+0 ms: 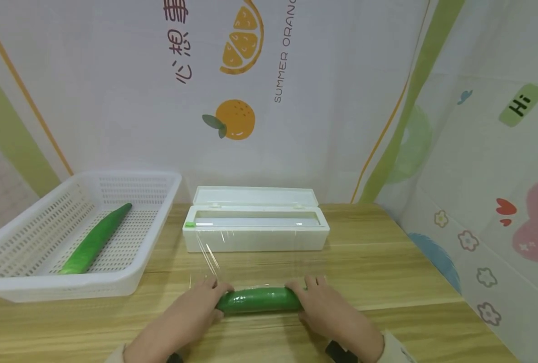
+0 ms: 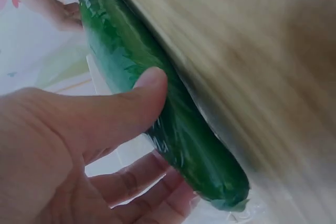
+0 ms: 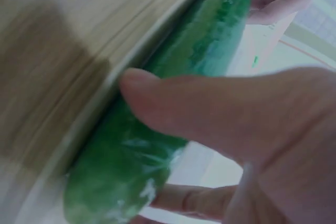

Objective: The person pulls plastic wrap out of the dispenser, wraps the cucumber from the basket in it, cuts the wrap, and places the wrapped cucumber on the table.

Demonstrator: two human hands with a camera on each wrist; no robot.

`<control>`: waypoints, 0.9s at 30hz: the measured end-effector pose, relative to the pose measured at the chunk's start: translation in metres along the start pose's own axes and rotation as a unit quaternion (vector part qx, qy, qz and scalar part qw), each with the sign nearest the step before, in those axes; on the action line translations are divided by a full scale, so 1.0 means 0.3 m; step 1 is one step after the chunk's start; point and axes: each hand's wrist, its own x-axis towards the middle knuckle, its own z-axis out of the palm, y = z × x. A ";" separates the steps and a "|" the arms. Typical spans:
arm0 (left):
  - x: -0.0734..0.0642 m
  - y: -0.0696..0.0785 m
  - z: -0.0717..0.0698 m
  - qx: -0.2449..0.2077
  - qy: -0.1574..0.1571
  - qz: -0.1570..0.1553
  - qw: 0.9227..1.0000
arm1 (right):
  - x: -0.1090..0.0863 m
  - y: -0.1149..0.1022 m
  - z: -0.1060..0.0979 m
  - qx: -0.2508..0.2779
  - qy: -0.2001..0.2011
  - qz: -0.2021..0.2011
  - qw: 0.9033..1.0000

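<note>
A green cucumber lies crosswise near the table's front, shiny with clear cling film around it. My left hand grips its left end, thumb on the near side and fingers over the far side in the left wrist view. At the other end my right hand holds it the same way, thumb across the skin. A thin transparent sheet of cling film stretches from the cucumber back to a white film dispenser box, whose lid stands raised. Wrinkled film shows at the cucumber's end.
A white perforated basket stands at the left with another cucumber lying in it. A small green slider sits at the dispenser's left edge. A printed cloth hangs behind the wooden table.
</note>
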 end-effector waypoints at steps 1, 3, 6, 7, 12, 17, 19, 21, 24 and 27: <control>0.005 -0.003 -0.001 -0.010 -0.005 -0.003 1.000 | 0.003 0.003 0.002 0.004 0.000 0.002 1.000; 0.016 -0.011 -0.005 -0.032 -0.016 -0.009 0.999 | 0.008 0.009 0.008 0.010 -0.001 0.004 1.000; 0.026 -0.022 -0.012 -0.049 -0.028 -0.007 0.998 | 0.018 0.015 0.014 0.035 -0.003 0.015 0.999; 0.030 -0.027 -0.014 -0.051 -0.032 -0.003 0.998 | 0.021 0.016 0.014 0.048 -0.005 0.020 0.999; 0.046 -0.044 -0.029 -0.050 -0.046 0.028 0.997 | 0.034 0.018 0.009 0.065 -0.008 0.035 0.997; 0.052 -0.052 -0.045 -0.079 -0.050 0.026 0.995 | 0.045 0.024 0.007 0.032 -0.002 0.026 0.999; 0.054 -0.053 -0.050 -0.086 -0.049 0.025 0.995 | 0.049 0.026 0.008 0.018 0.006 0.019 1.000; 0.058 -0.054 -0.053 -0.085 -0.049 0.026 0.995 | 0.053 0.029 0.008 0.014 0.012 0.016 1.000; 0.066 -0.056 -0.058 -0.084 -0.050 0.021 0.995 | 0.060 0.032 0.007 0.020 0.009 0.021 1.000; 0.076 -0.055 -0.060 -0.087 -0.051 0.001 0.995 | 0.066 0.035 0.001 0.032 -0.009 0.031 0.999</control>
